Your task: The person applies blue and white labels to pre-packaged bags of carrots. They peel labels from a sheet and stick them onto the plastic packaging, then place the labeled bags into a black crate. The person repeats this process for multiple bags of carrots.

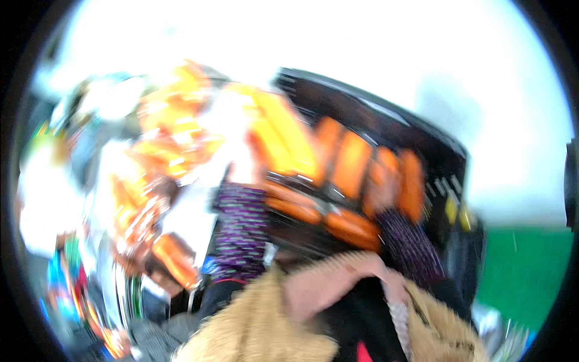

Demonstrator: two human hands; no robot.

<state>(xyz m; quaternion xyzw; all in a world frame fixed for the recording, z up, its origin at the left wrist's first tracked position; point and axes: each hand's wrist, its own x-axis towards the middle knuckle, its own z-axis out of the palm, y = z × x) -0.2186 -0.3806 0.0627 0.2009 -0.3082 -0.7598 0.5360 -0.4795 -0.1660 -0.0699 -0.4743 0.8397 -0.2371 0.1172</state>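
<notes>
The whole picture is smeared by motion. My left hand (243,160), washed out by bright light, is against a pair of long orange pieces (280,136) at the left end of a black crate (443,142). Whether its fingers close on them cannot be made out. Inside the crate, more orange oblong pieces (351,164) lie in rows with dark gaps between them. My right hand (384,190) is down among these at the crate's right side, touching an orange piece (411,187); its fingers are blurred. Purple patterned sleeves cover both forearms.
Left of the crate lies a heap of orange pieces in shiny clear wrapping (172,130). A single orange piece (175,259) sits at its near end. A green surface (528,271) is at the right. People's hands and clothing blur at the lower left.
</notes>
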